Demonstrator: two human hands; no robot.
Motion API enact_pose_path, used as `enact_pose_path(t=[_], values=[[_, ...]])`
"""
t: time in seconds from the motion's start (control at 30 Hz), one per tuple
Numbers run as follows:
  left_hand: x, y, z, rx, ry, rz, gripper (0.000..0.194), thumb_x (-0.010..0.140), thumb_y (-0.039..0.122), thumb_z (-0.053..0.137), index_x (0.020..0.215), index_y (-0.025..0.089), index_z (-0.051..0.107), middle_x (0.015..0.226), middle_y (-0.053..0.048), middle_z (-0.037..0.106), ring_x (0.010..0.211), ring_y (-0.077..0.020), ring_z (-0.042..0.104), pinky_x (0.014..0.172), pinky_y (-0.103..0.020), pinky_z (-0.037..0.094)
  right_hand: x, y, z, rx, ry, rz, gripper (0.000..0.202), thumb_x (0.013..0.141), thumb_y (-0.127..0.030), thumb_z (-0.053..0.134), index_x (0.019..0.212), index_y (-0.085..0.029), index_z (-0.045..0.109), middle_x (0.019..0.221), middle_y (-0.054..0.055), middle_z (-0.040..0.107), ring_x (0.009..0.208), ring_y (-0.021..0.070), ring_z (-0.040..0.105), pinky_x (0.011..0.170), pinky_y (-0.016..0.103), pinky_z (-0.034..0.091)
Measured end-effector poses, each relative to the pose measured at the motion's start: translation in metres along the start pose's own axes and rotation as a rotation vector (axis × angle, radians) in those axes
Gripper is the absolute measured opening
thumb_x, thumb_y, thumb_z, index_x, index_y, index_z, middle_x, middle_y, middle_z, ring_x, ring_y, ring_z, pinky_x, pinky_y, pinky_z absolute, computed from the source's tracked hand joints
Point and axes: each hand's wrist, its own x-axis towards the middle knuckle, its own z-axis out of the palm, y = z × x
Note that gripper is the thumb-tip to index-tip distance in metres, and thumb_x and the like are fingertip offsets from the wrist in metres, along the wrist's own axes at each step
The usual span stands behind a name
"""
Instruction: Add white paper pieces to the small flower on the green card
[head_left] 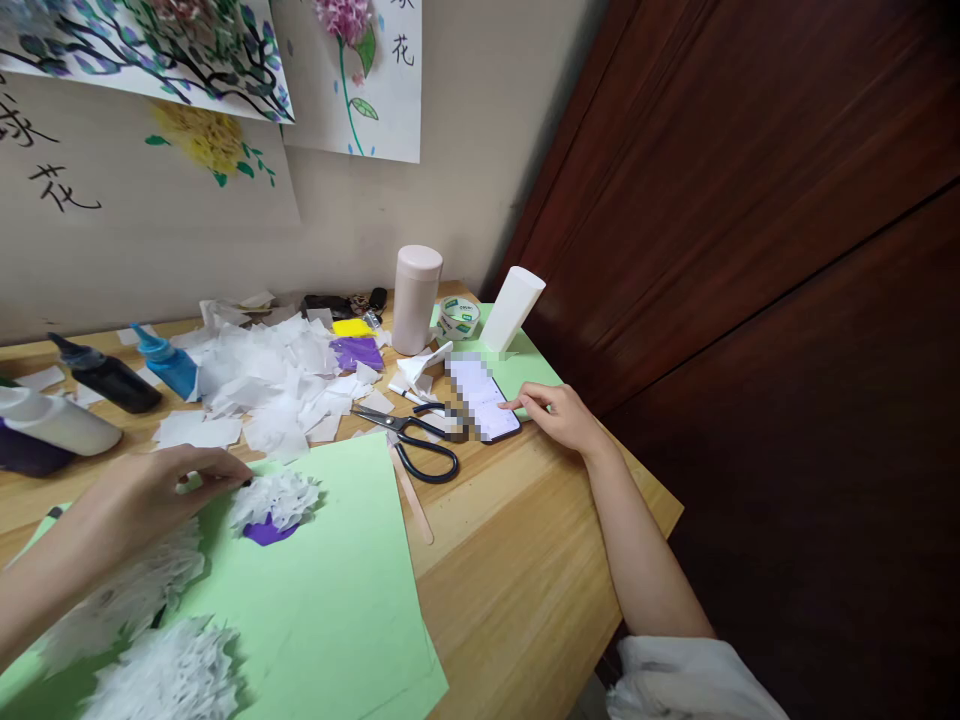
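My left hand [176, 482] reaches over the green paper [337, 590], thumb and fingertips pinched together beside a ruffled white paper flower [279, 497]. A small dark bit shows at its fingertips; I cannot make out what it is. Under that flower sits a purple patch [270, 530]. Two more ruffled white flowers lie on the paper, one partly behind my left forearm, the other a white flower [169, 675] at the lower edge. My right hand [562, 413] has its index finger stretched onto the lit screen of a phone [474, 395], holding nothing.
Scissors [412, 435] and a wooden stick [412, 495] lie mid-table. Behind are loose white paper pieces [259, 375], a pale cup [417, 300], a tape roll [458, 318] and a white box [513, 308]. Paint bottles [105, 375] lie left. A dark wooden panel [787, 300] stands right.
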Motion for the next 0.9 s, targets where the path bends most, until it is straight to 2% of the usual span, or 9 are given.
enact_pose_path(t=[0.1,0.3,0.47,0.57,0.73,0.9], values=[[0.0,-0.002,0.0,-0.002,0.008,0.004,0.039,0.064,0.06,0.048,0.08,0.031,0.069,0.085,0.005,0.072,0.075,-0.0184,0.064,0.064,-0.022,0.045,0.001,0.001,0.004,-0.011,-0.021,-0.005,0.024,0.084,-0.025,0.042,0.067,-0.018,0.057,0.086,0.003,0.073,0.045,0.0082,0.035,0.046,0.022,0.027],[-0.001,-0.002,0.001,-0.001,0.0,-0.007,0.038,0.065,0.059,0.047,0.081,0.032,0.069,0.086,0.005,0.072,0.077,-0.0185,0.064,0.065,-0.022,0.045,0.002,0.002,0.006,-0.044,0.046,0.028,0.022,0.084,-0.023,0.043,0.065,-0.019,0.054,0.089,0.0,0.073,0.044,0.0085,0.033,0.046,0.023,0.026],[0.001,0.001,0.001,-0.015,0.013,-0.005,0.038,0.063,0.059,0.048,0.079,0.031,0.069,0.084,0.004,0.072,0.075,-0.0185,0.064,0.063,-0.022,0.045,0.003,-0.002,0.008,-0.02,0.09,-0.017,0.023,0.086,-0.023,0.04,0.077,-0.02,0.061,0.094,0.003,0.072,0.049,0.0105,0.044,0.05,0.023,0.031],[0.0,0.0,0.001,-0.014,0.006,-0.013,0.037,0.063,0.058,0.049,0.079,0.032,0.069,0.084,0.005,0.072,0.075,-0.0187,0.064,0.064,-0.022,0.046,0.005,-0.011,0.013,0.0,0.066,-0.082,0.023,0.087,-0.023,0.039,0.084,-0.02,0.062,0.097,0.004,0.071,0.057,0.013,0.052,0.057,0.024,0.036],[-0.002,0.001,0.0,-0.039,0.007,0.021,0.037,0.064,0.058,0.049,0.08,0.033,0.069,0.085,0.005,0.072,0.077,-0.0182,0.064,0.067,-0.023,0.046,0.008,-0.021,0.021,-0.046,-0.009,-0.149,0.022,0.086,-0.02,0.041,0.091,-0.022,0.061,0.1,0.002,0.07,0.064,0.0143,0.055,0.066,0.026,0.039],[-0.001,0.004,0.002,-0.037,0.02,0.016,0.036,0.064,0.057,0.048,0.08,0.033,0.069,0.083,0.005,0.072,0.075,-0.0176,0.064,0.066,-0.022,0.046,0.008,-0.016,0.021,-0.129,0.097,-0.084,0.019,0.086,-0.021,0.041,0.08,-0.022,0.059,0.092,0.001,0.072,0.058,0.0138,0.052,0.058,0.025,0.036]])
